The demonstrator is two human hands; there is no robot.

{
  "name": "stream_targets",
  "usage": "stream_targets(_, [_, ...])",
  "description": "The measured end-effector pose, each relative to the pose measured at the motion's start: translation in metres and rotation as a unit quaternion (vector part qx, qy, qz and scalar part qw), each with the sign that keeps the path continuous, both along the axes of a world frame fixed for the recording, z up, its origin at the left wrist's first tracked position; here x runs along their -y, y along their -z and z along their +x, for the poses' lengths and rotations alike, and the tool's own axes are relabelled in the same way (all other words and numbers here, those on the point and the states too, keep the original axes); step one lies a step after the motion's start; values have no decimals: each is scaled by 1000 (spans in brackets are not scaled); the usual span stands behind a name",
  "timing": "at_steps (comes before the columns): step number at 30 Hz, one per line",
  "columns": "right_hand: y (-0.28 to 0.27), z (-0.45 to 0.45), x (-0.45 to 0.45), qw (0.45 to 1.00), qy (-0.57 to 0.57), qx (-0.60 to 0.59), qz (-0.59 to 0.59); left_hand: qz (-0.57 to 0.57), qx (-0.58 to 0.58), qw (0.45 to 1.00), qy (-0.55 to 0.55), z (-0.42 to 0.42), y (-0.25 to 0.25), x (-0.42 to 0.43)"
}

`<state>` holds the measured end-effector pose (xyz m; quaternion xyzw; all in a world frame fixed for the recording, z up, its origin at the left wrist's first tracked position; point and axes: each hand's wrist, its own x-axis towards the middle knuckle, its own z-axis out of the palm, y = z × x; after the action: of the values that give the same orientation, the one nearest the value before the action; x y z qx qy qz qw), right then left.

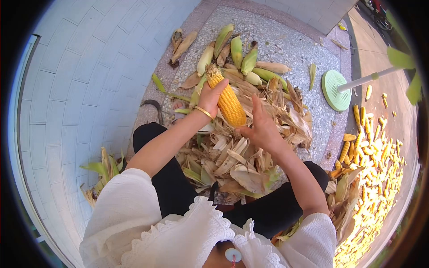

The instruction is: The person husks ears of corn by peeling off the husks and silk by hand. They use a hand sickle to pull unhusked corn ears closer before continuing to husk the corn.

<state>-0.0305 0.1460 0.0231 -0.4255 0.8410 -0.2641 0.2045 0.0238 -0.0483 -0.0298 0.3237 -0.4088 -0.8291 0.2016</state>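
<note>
A husked yellow ear of corn [229, 105] is held up in front of me, its pale tip at the upper left. My left hand [212, 97] wraps around its upper part, with a gold bangle on the wrist. Close by the ear's lower end, my right hand [262, 126] has its fingers stretched apart and grips nothing; its thumb is near the ear, and I cannot tell if it touches. Beneath both hands spreads a heap of dry husks [241, 156]. Several ears in their husks [237, 51] lie just beyond the heap.
A curved dark tool, perhaps a sickle [154, 106], rests by the tiled wall [67, 89] on the left. At the right stands a fan's round green base [336, 90] with a white pole. Many bare ears of corn [371, 178] cover the sunlit ground farther right.
</note>
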Motion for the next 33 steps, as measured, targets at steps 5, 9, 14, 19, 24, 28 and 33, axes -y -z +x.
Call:
stream_targets(5, [-4, -10, 16, 954, 63, 291, -43, -188, -25, 964, 189, 0, -40, -22])
stream_targets(9, [-10, -29, -8, 806, 76, 568, -151, -317, 56, 872, 369, 20, -38, 7])
stream_targets(14, [-7, -36, -32, 757, 102, 619, -182, -545, 135, 688, 460, 45, -3, 33])
stream_targets(19, [3, -13, -16, 925, 75, 361, -92, -181, 86, 927, 316, 29, -37, 13])
stream_targets(24, [-5, 14, 8, 971, 38, 228, -67, 70, 10, 990, 123, 16, -41, 6])
stream_targets(28, [0, 26, 8, 998, -39, 22, -34, -60, 45, 991, 109, 23, -34, 4])
stream_targets(33, [-11, 34, 4, 992, -79, 31, 93, -354, 152, 903, 190, 32, -14, 11])
